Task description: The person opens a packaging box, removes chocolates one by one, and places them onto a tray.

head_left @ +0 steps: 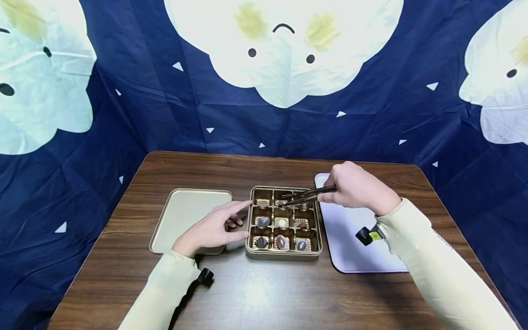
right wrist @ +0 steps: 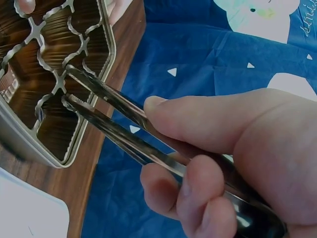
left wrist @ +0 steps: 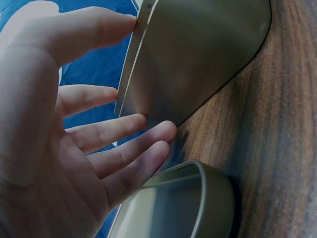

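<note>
A gold-coloured tin (head_left: 283, 257) stands mid-table, its shiny insert (right wrist: 59, 79) split into compartments with chocolates. The front row shows a dark ridged chocolate (head_left: 261, 242), a pinkish oval one (head_left: 281, 241) and a grey oval one (head_left: 302, 244); a pale chocolate (head_left: 282, 222) sits in the centre. My right hand (head_left: 354, 188) grips dark metal tongs (right wrist: 119, 135) between thumb and fingers. Their tips, slightly apart, reach over the back middle compartment. With fingers extended, my left hand (head_left: 212, 229) touches the tin's left side, thumb near the front and index fingertip farther back.
Left of the tin lies a shallow gold lid (head_left: 194, 206), partly under my left hand and wrist. On the right a pale lavender tray (head_left: 350, 252) lies beneath my right forearm. A dark blue cloth (head_left: 284, 128) with clouds hangs behind the wooden table (head_left: 264, 298).
</note>
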`<state>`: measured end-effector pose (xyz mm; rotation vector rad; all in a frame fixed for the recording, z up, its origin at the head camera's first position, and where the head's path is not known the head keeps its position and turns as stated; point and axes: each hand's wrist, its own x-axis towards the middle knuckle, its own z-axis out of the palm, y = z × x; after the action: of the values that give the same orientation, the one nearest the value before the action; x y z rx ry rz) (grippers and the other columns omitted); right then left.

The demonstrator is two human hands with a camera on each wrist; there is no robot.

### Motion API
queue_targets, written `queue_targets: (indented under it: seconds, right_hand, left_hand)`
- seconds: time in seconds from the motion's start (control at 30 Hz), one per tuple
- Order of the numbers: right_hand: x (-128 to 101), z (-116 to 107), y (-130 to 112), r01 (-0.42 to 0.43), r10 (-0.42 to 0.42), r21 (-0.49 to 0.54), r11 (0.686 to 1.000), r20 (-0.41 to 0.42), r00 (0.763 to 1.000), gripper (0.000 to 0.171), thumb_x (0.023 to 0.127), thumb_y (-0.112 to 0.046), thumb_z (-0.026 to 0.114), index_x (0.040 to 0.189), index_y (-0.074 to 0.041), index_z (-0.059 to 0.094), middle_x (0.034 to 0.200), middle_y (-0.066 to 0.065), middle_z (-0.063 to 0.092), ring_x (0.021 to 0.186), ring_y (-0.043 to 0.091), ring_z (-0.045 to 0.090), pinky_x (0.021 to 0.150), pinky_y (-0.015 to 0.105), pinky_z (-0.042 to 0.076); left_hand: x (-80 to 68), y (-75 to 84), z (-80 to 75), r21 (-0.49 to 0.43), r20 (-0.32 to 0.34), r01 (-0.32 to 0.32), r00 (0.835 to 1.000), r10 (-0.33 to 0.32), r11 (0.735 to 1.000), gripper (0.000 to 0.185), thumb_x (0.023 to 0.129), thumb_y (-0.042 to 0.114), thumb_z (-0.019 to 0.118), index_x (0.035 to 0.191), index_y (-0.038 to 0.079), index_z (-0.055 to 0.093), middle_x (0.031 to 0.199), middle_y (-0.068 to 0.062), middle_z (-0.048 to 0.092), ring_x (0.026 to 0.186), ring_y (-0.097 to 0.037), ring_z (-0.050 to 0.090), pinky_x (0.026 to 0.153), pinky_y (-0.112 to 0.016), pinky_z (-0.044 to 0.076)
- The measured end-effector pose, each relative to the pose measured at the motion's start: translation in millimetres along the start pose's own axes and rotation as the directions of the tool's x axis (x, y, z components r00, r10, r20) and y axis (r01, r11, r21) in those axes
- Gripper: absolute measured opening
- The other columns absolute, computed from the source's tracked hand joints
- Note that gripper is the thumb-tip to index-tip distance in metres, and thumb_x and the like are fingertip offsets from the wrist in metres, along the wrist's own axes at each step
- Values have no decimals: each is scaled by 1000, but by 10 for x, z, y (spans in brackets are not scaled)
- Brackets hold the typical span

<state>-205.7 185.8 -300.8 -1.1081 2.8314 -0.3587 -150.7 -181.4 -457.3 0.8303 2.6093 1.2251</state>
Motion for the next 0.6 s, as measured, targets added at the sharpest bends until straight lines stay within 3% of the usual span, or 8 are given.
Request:
queue_targets:
  seconds: [0.3, 0.6]
  right_hand:
    - [-23, -5, -1, -8, 8, -4, 1000, 27, 1000, 40, 88, -25, 83, 54, -24, 63, 47, -20, 36, 46, 2, 33, 47, 25, 32]
    - [-81, 106, 60, -44, 44, -16, 999, -24, 999, 38, 88, -26, 84, 56, -28, 65, 49, -20, 41, 50, 6, 41, 43, 26, 31]
  left_hand:
    - [7, -9, 4, -5, 1, -3, 1000, 3, 1000, 87, 89, 25, 85, 162, 10, 40, 150, -10, 54, 104, -21, 70, 93, -34, 61]
    - [5, -12, 12, -7, -2, -5, 1000, 5, 1000, 87, 89, 23, 85, 162, 9, 41, 149, -10, 55, 103, -21, 70, 92, -34, 62]
